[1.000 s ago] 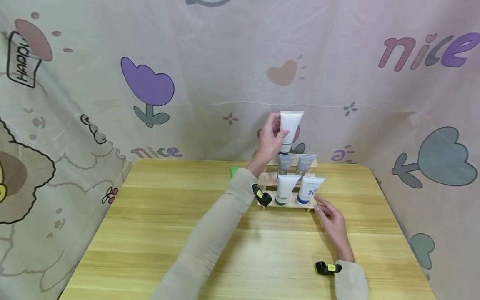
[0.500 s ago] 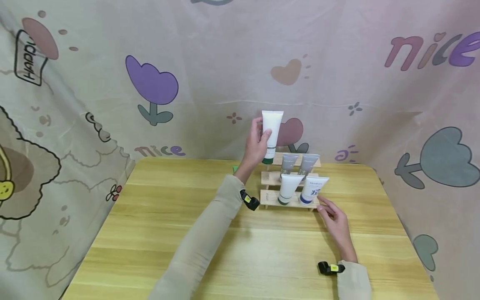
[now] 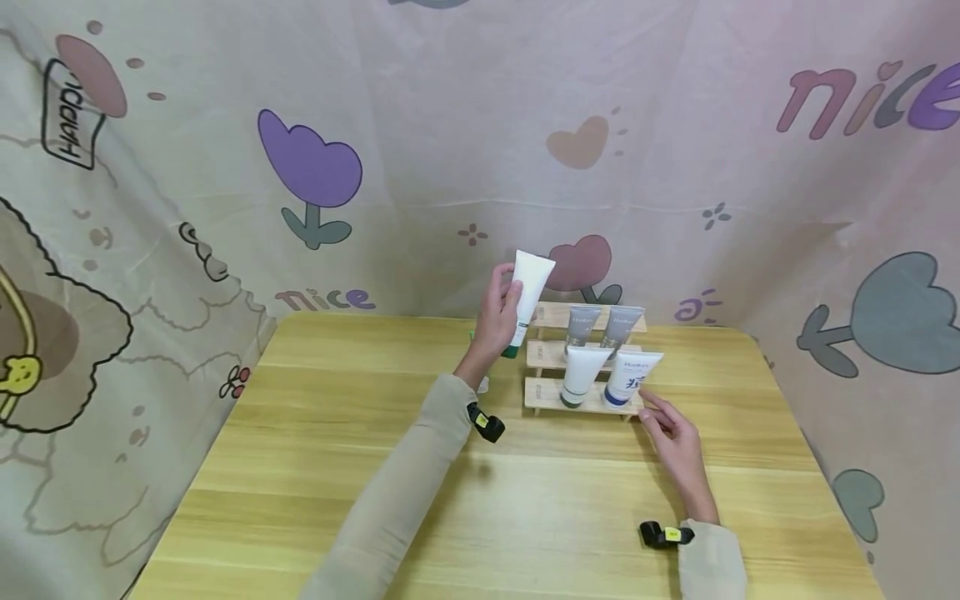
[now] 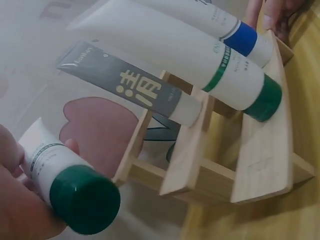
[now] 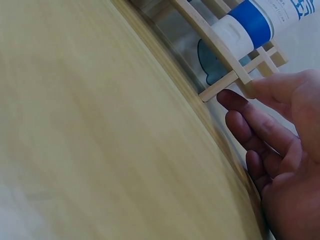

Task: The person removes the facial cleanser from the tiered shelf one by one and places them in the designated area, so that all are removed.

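Note:
My left hand point(image 3: 497, 321) grips a white squeeze tube point(image 3: 531, 283) with its green cap pointing down, in the air to the left of a three-tier wooden display rack point(image 3: 543, 392). In the left wrist view the green cap point(image 4: 86, 199) faces the camera. On the rack's bottom tier stand a white tube with a green cap point(image 3: 583, 373) and a white tube with a blue band point(image 3: 632, 377). Two grey tubes point(image 3: 581, 325) occupy the middle tier. My right hand point(image 3: 677, 442) pinches the bottom tier's right end, thumb point(image 5: 272, 90) against the wood.
Behind my left hand, mostly hidden, a green and white item point(image 3: 483, 385) is on the wooden table point(image 3: 337, 417). A printed cloth point(image 3: 420, 167) hangs right behind the table's back edge. Each wrist carries a small black camera.
My left hand has taken the white tube from above the rack's top tier leftward and then down, tilting it. The right hand stays at the rack's right end.

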The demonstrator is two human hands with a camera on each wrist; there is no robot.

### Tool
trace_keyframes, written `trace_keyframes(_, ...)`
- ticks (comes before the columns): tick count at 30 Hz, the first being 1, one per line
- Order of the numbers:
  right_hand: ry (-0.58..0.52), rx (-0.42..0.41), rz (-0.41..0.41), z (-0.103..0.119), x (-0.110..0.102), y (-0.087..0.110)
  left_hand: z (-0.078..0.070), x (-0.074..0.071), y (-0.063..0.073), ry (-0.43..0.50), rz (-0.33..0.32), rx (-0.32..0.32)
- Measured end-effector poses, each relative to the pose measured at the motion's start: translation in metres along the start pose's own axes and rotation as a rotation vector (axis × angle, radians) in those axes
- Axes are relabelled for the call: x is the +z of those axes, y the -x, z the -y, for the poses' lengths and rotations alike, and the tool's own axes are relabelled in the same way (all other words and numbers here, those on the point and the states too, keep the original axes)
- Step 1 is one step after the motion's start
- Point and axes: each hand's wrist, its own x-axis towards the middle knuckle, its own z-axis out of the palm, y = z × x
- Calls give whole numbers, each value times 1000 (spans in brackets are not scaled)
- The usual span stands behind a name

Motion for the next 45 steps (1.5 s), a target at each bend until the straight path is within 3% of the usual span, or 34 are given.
trace_keyframes(6,-1,1,4,-2,-1,-1,6,-7,10,45,-36,-113)
trace_keyframes(15,-13,19,10,-1,-1,-1,4,-24,21,106,24,-205)
trace_keyframes(29,-11,6,6,0,0,0,20,-37,42,176,5,-148)
trace_keyframes(33,-11,15,7,-4,1,0,27,-40,49,294,5,-175)
trace_keyframes(38,-2,27,-8,-36,5,-6,36,-43,56,600,45,-199)
trace_keyframes(40,4,34,-9,-40,5,-7,39,-45,59,671,50,-210)
trace_keyframes(42,4,29,-4,-33,4,-6,41,-46,62,686,49,-212)
trace_keyframes(45,1,21,3,-17,2,-4,45,-49,65,632,56,-198)
